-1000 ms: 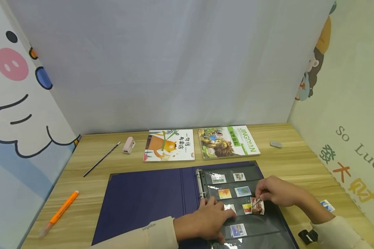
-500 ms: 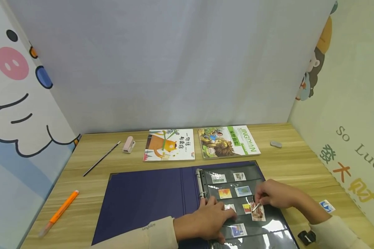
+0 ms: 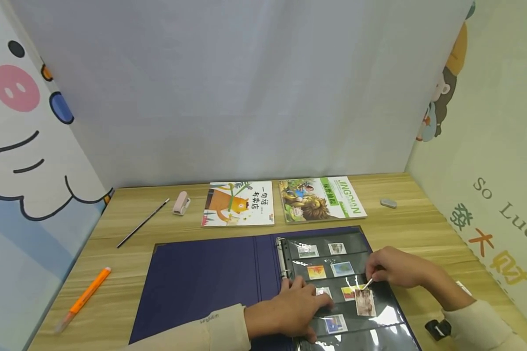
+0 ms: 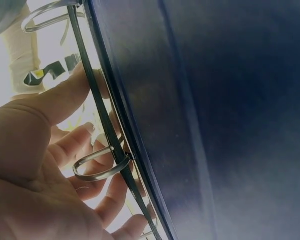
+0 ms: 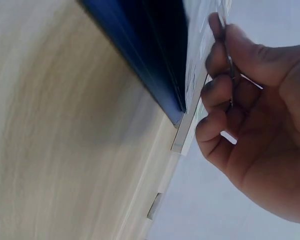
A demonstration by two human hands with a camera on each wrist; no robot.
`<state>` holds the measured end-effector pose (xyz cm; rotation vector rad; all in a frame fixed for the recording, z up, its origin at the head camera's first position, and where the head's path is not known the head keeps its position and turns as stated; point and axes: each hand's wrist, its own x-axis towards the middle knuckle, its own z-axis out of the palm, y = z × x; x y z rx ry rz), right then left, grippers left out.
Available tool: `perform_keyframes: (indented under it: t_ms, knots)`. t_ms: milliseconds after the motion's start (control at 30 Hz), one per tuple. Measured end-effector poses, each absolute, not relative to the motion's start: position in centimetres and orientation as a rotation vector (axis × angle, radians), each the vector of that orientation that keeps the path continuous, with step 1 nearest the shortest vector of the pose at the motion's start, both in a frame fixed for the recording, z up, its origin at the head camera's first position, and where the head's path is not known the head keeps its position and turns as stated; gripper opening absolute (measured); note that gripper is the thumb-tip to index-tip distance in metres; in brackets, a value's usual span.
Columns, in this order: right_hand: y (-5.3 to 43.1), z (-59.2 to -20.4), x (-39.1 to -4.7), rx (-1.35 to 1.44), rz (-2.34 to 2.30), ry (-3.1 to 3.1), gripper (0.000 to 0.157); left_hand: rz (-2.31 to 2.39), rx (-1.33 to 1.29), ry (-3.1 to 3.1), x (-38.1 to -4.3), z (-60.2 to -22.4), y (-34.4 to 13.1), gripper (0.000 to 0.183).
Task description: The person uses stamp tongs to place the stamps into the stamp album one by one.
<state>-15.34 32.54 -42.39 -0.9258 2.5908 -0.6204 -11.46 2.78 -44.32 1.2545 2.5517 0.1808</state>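
A navy ring-binder stamp album [image 3: 206, 278] lies open, its right side a black pocket page [image 3: 377, 336] with several stamps in clear strips. My left hand [image 3: 296, 304] rests on the page near the rings, fingers spread; the left wrist view shows the hand [image 4: 49, 155] beside a metal ring [image 4: 102, 172]. With thumb and fingers my right hand [image 3: 395, 268] pinches slim metal tweezers [image 3: 368, 283], also seen in the right wrist view as tweezers [image 5: 231, 65]. Their tip is right at the top edge of a brown stamp [image 3: 365, 303], which overlaps the third strip beside a red-yellow stamp [image 3: 348, 293].
Two picture books [image 3: 238, 204] lie behind the album, with a grey eraser [image 3: 388, 203] to their right. A pink stapler [image 3: 181, 203], a pencil [image 3: 142, 223] and an orange marker [image 3: 88, 295] are at left. A loose stamp [image 3: 463, 288] lies partly behind the right forearm.
The brown stamp has shifted down the page and more of the red-yellow stamp shows. My right hand has moved slightly right with the tweezers. The left hand stays in place.
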Motion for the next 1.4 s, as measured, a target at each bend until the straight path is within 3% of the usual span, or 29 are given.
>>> perform_keyframes:
  t_ms: [633, 967, 1200, 1400]
  knots:
    - [32.3, -42.4, -14.9, -0.902, -0.648, 2.516, 0.016, 0.147, 1.271, 2.56, -11.5, -44.2, 2.7, 0.071]
    - [39.9, -41.4, -14.7, -0.688, -0.701, 2.728, 0.008, 0.137, 1.333, 2.59, -10.6, -43.8, 2.3, 0.065]
    - [46.4, -42.0, -13.1, -0.449, -0.643, 2.775, 0.01, 0.036, 1.444, 2.468, -9.5, -43.7, 2.3, 0.051]
    - [50.2, -43.0, -11.2, -0.233, -0.525, 2.835, 0.011, -0.052, 1.404, 2.419, -9.1, -44.2, 3.2, 0.052]
